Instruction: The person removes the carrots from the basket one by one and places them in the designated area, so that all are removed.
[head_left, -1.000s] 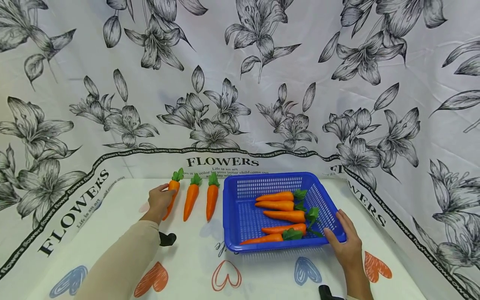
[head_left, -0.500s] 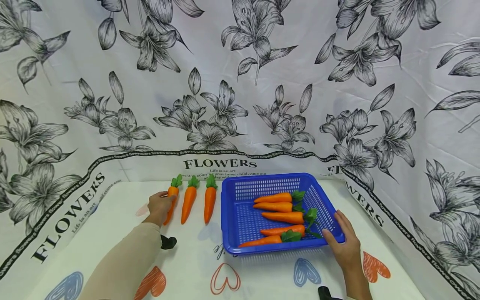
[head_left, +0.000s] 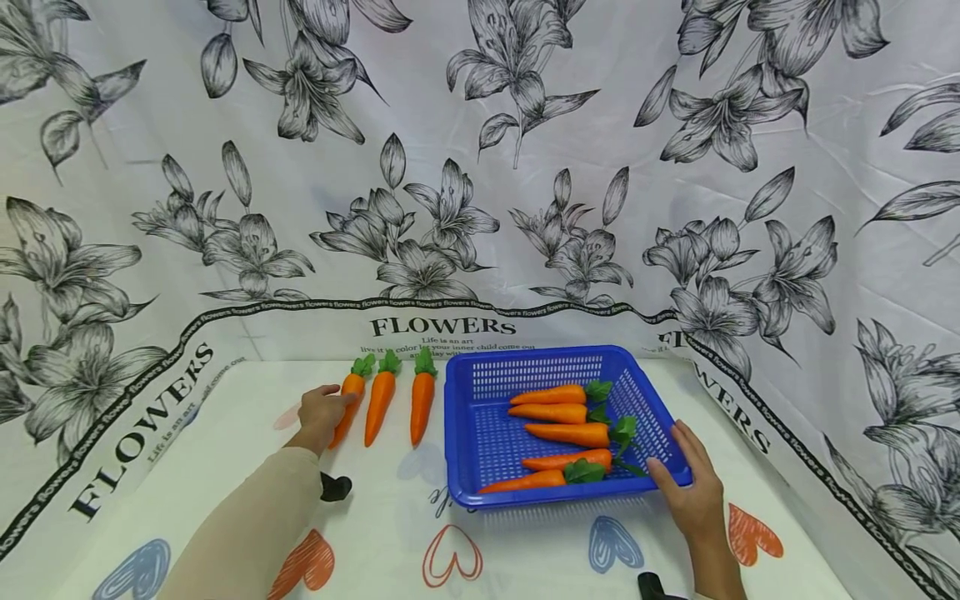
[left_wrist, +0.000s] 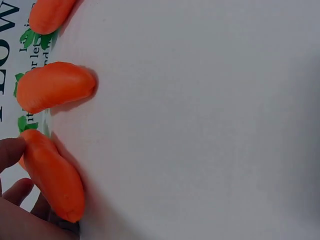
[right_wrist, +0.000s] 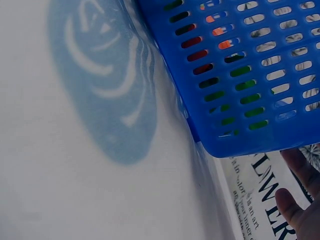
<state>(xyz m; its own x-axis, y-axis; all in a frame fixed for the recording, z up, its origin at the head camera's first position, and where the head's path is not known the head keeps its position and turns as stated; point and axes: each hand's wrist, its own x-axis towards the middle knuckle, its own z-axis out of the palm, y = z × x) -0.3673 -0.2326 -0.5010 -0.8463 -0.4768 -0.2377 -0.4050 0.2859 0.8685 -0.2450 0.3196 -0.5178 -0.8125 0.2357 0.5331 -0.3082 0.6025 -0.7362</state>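
My left hand [head_left: 322, 417] pinches the leftmost carrot [head_left: 350, 408] between thumb and fingers; in the left wrist view this carrot [left_wrist: 54, 175] lies along the fingers, close to the cloth. Two more carrots, a middle one [head_left: 380, 408] and a right one [head_left: 422, 408], lie beside it with green tops pointing away. The blue basket [head_left: 461, 442] holds several carrots, tops to the right. At its near right corner my right hand [head_left: 693, 483] rests with thumb and fingers spread against the rim; the right wrist view shows the basket's slotted side [right_wrist: 240, 142] beside the fingers.
White cloth with printed hearts [head_left: 452, 557] covers the table. Behind it hangs a flower-printed curtain [head_left: 450, 250]. A black piece [head_left: 335, 487] shows by the left wrist and another [head_left: 651, 585] by the right wrist.
The leftmost carrot's top has shifted slightly right, nearer the middle carrot, with my left hand still on it. The right hand and basket keep their places; the head view has shifted a little.
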